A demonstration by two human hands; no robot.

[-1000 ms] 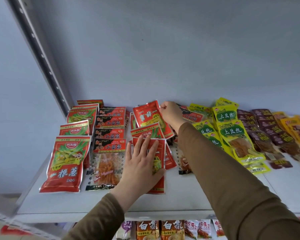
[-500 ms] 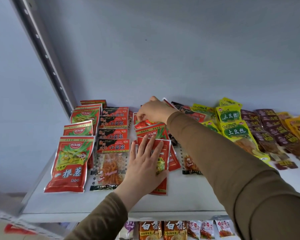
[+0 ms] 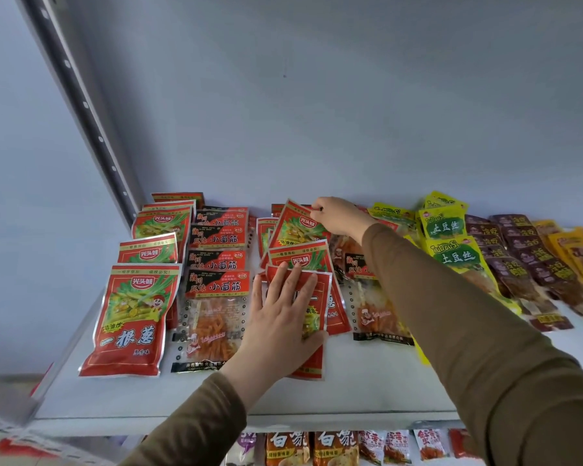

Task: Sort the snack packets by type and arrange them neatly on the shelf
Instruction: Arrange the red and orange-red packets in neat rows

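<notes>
On the white shelf [image 3: 367, 391], the left hand [image 3: 283, 317] presses flat-fingered on a front red packet [image 3: 313, 317], while at its 12 o'clock the right hand [image 3: 340, 216] pinches a tilted red packet's [image 3: 293, 227] top corner.

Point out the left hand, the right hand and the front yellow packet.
left hand [image 3: 280, 326]: head view, back of the hand.
right hand [image 3: 340, 216]: head view, knuckles.
front yellow packet [image 3: 456, 255]: head view, green label.

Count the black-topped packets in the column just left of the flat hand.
4 packets: one at the front, two overlapping behind it, one at the back. Others may lie hidden underneath.
</notes>
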